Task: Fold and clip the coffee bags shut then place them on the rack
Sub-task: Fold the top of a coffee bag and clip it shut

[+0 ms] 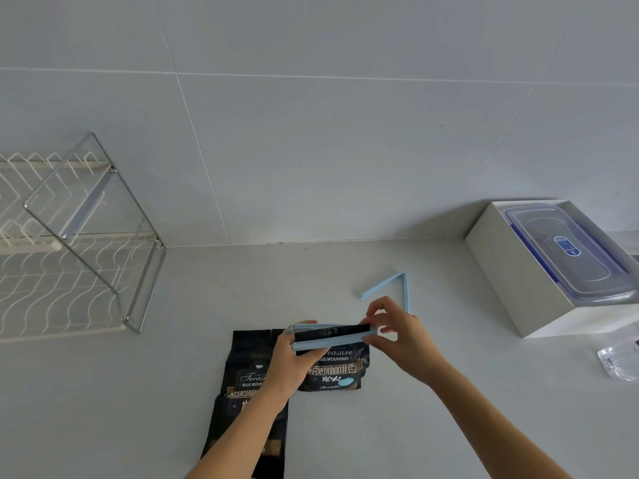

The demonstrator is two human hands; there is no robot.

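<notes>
Two black coffee bags lie on the grey counter. The right bag (337, 369) has its folded top caught between the two arms of a light blue clip (313, 344). My left hand (294, 357) grips the clip's left end and the bag. My right hand (397, 335) pinches the clip's right end. The left bag (242, 409) lies flat under my left forearm, partly hidden. A second blue clip (397, 283) lies spread in a V behind my right hand. The wire rack (79, 243) stands at the left against the wall.
A white box (511, 278) holding a clear plastic container with a blue-edged lid (567, 250) sits at the right by the wall. A small clear plastic packet (620, 361) lies near the right edge. A tiled wall runs behind the counter.
</notes>
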